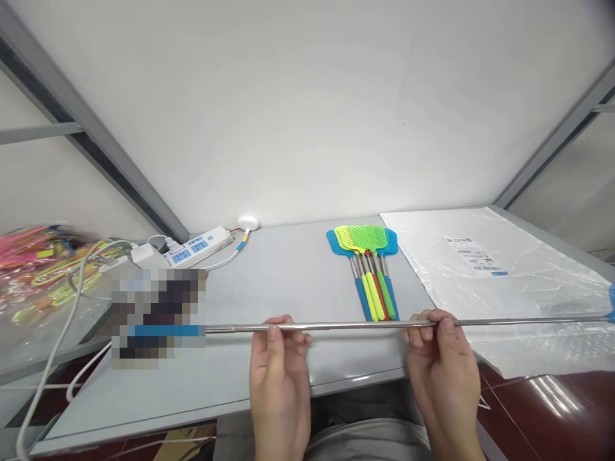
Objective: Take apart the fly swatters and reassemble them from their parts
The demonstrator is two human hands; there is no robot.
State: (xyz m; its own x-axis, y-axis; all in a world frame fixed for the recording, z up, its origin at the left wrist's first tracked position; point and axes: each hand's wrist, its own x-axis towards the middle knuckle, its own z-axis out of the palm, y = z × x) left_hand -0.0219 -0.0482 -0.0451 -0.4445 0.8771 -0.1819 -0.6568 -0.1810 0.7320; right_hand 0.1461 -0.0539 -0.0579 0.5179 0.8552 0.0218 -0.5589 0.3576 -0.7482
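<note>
A telescopic fly swatter (355,325) stretches level across the front of the table, its thin metal rod drawn out long. My left hand (281,371) pinches the rod left of the middle, thumb on top. Further right, my right hand (442,365) grips the same rod between thumb and fingers. The swatter's blue handle lies to the left, partly over a blurred patch, and only an edge of its blue head shows at the right border. Just beyond the rod lies a fanned group of fly swatters (368,275) with blue, yellow, green and red handles.
A white plastic mailing bag (461,256) with a label covers the table's right side. At the back left are a power strip (202,246) with plugs and a round white device (248,223). Clear bags of colourful items (48,275) sit at far left, beside a hanging white cable.
</note>
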